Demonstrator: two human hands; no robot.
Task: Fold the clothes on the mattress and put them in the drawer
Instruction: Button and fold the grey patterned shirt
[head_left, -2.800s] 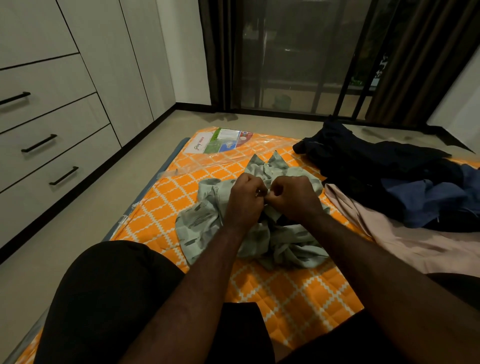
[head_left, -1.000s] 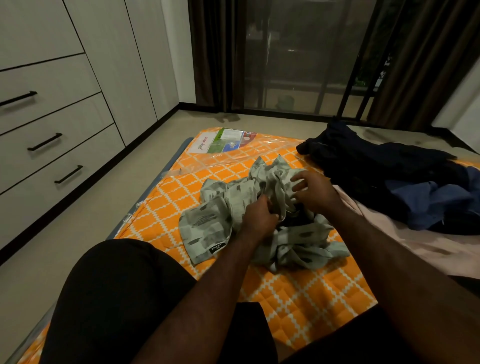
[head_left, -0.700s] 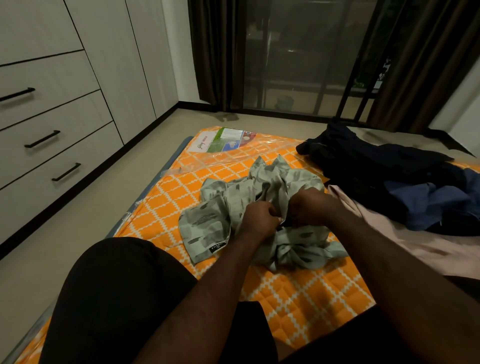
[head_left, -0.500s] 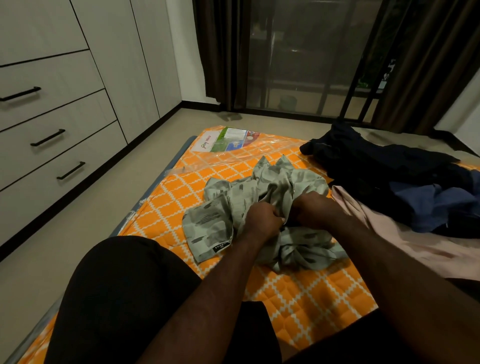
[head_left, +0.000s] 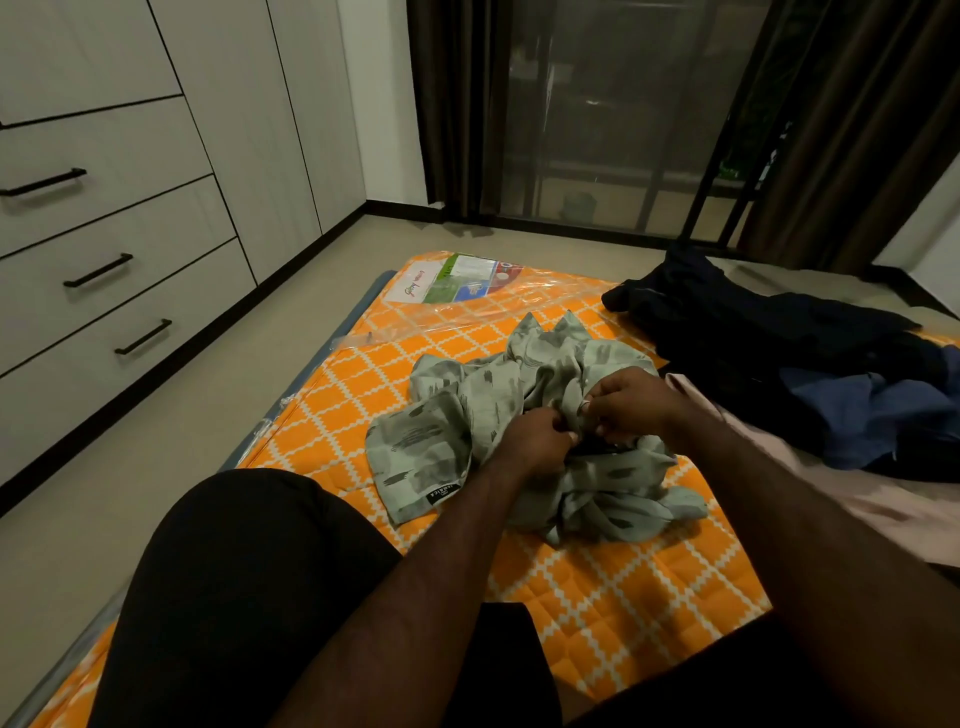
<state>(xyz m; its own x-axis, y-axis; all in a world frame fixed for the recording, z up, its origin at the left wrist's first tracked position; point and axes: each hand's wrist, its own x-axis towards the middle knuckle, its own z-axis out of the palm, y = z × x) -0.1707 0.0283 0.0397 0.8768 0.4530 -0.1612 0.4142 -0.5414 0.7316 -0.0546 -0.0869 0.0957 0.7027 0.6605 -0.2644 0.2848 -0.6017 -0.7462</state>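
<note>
Hands are meeting over the grey-green patterned shirt (head_left: 452, 415), which is lying crumpled on the orange mattress (head_left: 597, 597), roughly midway between its left and right edges. Your left hand (head_left: 535, 441) is curling its fingers into a fold of the shirt and gripping it. Your right hand (head_left: 631, 402) is doing the same just beside it, thumb and fingertips pinching the cloth, so the 2 hands are nearly touching. What exactly is sitting between the fingertips is too small to tell. A black label (head_left: 442, 492) is showing on the shirt's hem, on the side toward the mattress's left edge.

Toward the far right corner a heap of dark clothes (head_left: 753, 338) is lying, with a blue garment (head_left: 883, 410) bunched against its near side. A pale pink garment (head_left: 909, 504) is spreading along the right edge, just beside your right forearm. At the far left corner a printed sheet (head_left: 452, 283) is lying under clear plastic wrap. Your legs, in black, are resting across the near edge.

Left of the mattress, past a strip of floor, the drawers (head_left: 119, 270) are standing closed, 3 black handles showing.
</note>
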